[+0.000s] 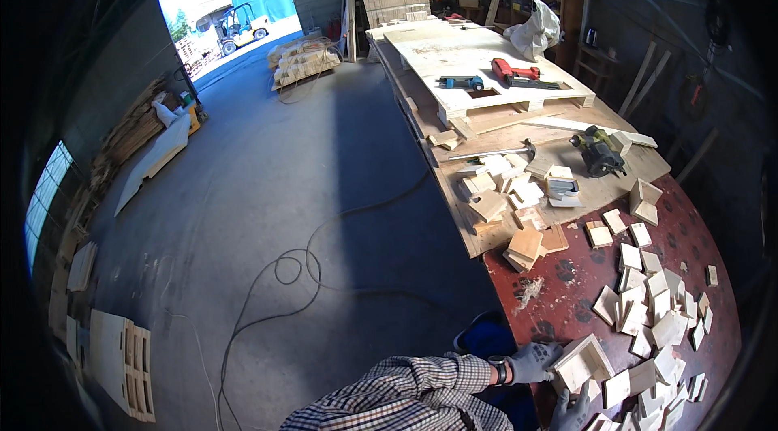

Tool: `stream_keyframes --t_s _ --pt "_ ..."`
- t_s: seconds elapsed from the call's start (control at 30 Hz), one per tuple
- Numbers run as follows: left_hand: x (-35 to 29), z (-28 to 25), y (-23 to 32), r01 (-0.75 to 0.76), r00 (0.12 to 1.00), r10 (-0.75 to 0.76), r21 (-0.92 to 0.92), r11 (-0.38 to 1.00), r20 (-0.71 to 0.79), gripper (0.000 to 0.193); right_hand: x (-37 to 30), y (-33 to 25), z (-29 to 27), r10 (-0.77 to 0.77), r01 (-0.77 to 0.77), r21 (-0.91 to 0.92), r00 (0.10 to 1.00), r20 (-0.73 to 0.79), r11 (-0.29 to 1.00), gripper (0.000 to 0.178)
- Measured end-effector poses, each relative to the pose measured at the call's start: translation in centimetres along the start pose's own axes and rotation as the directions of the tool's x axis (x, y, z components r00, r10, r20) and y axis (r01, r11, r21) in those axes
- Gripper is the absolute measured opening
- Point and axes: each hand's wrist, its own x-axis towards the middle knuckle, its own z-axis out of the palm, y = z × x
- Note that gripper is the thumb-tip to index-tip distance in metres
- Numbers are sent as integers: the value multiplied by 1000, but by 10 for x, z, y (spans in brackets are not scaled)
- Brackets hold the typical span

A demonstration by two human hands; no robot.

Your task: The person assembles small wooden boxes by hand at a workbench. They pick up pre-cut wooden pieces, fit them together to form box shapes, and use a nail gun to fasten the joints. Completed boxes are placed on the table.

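A small open wooden box (pixel 585 361) of pale boards is tilted over the near edge of the dark red table. My left hand (pixel 535 361), in a grey glove, grips the box at its left side. At its near side is my right hand (pixel 572 411), gloved too, with thumb and fingers against the lower edge; part of this hand is cut off by the frame. Right beside the box lies a heap of small wooden blocks and boards (pixel 669 327), spreading along the table.
Wood pieces (pixel 489 205), a hammer (pixel 494 153) and a green-black power tool (pixel 600 152) lie on the plywood surface (pixel 454 202) ahead. Farther back, a red nail gun (pixel 515 72) and a blue tool (pixel 462 82) rest on a pallet. A hose (pixel 311 257) loops across the floor.
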Motion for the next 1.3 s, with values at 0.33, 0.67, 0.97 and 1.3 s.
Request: stream_keyframes --t_s 0.33,0.67,0.97,1.3 --pt "6 -13 4 79 995 -88 201 976 35 69 21 39 40 -111 117 36 984 -138 993 72" --pt "9 -9 8 -13 1000 18 194 981 -21 75 14 49 49 -68 65 -22 982 -179 998 71" --pt "8 -15 15 19 1000 -18 168 986 -7 67 15 38 45 -26 22 -28 988 -152 999 64" --pt "8 -11 11 46 999 -42 175 983 -24 57 10 43 37 -55 60 36 990 -131 998 63"
